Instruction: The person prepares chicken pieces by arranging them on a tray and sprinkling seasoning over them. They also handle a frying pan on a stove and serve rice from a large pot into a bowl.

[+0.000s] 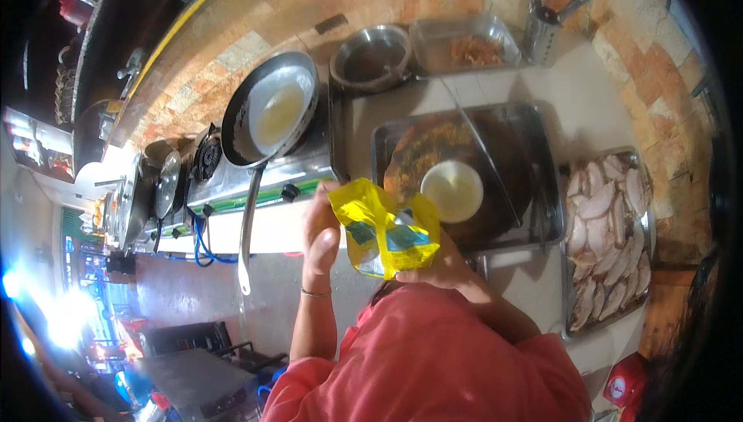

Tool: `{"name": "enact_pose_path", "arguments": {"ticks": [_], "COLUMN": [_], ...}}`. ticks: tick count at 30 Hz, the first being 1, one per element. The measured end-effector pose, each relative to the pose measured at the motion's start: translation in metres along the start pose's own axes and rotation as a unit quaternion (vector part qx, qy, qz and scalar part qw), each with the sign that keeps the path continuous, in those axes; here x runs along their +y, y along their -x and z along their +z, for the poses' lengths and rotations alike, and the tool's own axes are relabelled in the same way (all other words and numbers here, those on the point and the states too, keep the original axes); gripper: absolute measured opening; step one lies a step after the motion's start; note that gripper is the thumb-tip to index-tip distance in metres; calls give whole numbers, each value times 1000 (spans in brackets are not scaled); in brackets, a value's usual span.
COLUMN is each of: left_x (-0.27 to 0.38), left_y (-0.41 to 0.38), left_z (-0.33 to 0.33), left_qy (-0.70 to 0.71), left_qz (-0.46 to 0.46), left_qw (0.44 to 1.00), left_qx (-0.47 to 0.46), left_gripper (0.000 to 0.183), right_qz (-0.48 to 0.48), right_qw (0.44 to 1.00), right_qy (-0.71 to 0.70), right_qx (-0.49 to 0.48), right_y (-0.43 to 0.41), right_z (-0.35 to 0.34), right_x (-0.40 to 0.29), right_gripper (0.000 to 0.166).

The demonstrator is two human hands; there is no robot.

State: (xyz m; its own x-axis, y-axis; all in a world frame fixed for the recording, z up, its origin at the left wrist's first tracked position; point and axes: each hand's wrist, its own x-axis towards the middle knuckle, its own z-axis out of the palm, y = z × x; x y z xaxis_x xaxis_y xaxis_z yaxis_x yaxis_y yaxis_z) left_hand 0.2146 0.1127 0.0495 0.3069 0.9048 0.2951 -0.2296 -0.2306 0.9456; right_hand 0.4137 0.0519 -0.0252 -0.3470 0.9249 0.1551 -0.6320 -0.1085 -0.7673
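Observation:
Both my hands are at a crumpled yellow plastic packet (388, 233) with printing on it, near the counter's front edge. My left hand (321, 230) is at the packet's left side, thumb up. My right hand (435, 268) grips its lower right part. Just beyond the packet, a small pale bowl (451, 191) with yellowish contents sits on a round brown board (508, 155) in a dark metal tray (554, 189). A long thin metal utensil (480, 142) lies across the board. To the left, a frying pan (273, 108) with some yellowish liquid rests on the stove.
The gas stove (313, 160) stands left, the pan's handle (249, 236) jutting past its front. A steel pot (371, 59), a tray with reddish food (424, 44) and a utensil holder (541, 39) line the back. A tray of pale meat slices (606, 242) lies right, a red scale (624, 384) below.

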Motion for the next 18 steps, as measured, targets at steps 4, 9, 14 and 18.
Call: {"name": "enact_pose_path", "arguments": {"ticks": [4, 9, 14, 18], "left_x": [46, 62, 56, 42], "left_y": [-22, -35, -48, -60], "left_z": [32, 43, 60, 75], "left_qy": [-277, -538, -498, -546], "left_qz": [-29, 2, -3, 35], "left_qw": [959, 817, 826, 803], "left_qx": [-57, -208, -262, -235], "left_gripper": [70, 12, 8, 16], "right_qz": [16, 106, 109, 89], "right_qw": [998, 994, 993, 990], "right_qy": [-53, -39, -51, -107], "right_qx": [1, -13, 5, 20], "right_y": [16, 28, 38, 42], "right_z": [-5, -6, -5, -8], "right_x": [27, 27, 37, 45], "right_gripper": [84, 83, 78, 69]}}
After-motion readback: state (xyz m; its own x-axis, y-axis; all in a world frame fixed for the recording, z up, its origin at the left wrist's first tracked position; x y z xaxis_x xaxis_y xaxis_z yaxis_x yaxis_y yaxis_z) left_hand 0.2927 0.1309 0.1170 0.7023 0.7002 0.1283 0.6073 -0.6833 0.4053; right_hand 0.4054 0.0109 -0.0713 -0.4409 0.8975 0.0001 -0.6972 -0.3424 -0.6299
